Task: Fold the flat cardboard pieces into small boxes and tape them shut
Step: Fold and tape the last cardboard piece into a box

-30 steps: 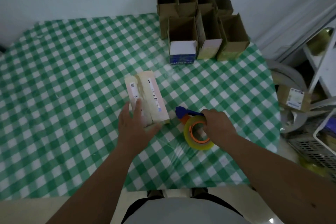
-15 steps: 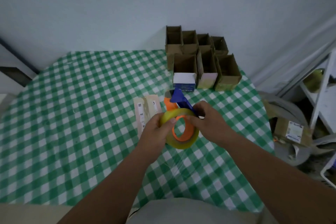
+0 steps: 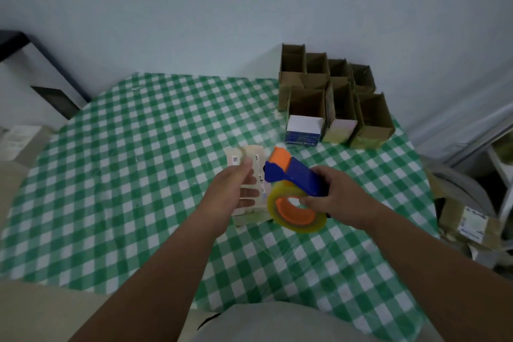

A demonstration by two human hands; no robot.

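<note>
Our right hand (image 3: 337, 200) grips the tape dispenser (image 3: 295, 189) by its blue handle, roll of clear tape (image 3: 297, 211) hanging under it, held up off the tabletop (image 3: 125, 175). Our left hand (image 3: 233, 189) has let go of the roll it was steadying half a second ago; fingers now straight and relaxed, palm toward the dispenser, holding nothing we can make out. Can't tell if a tape end is pulled out, too blurry. A second ago the dispenser sat on the tabletop and the left hand pressed the box, so we've moved from folding to taping. The folded small box (image 3: 256, 158) lies flat on the tabletop right behind and below the left hand, partly hidden by it, just left of the dispenser nose, untaped as far as we see. Finished open boxes (image 3: 333, 97) stand clustered at the far right edge, well apart from both hands.
</note>
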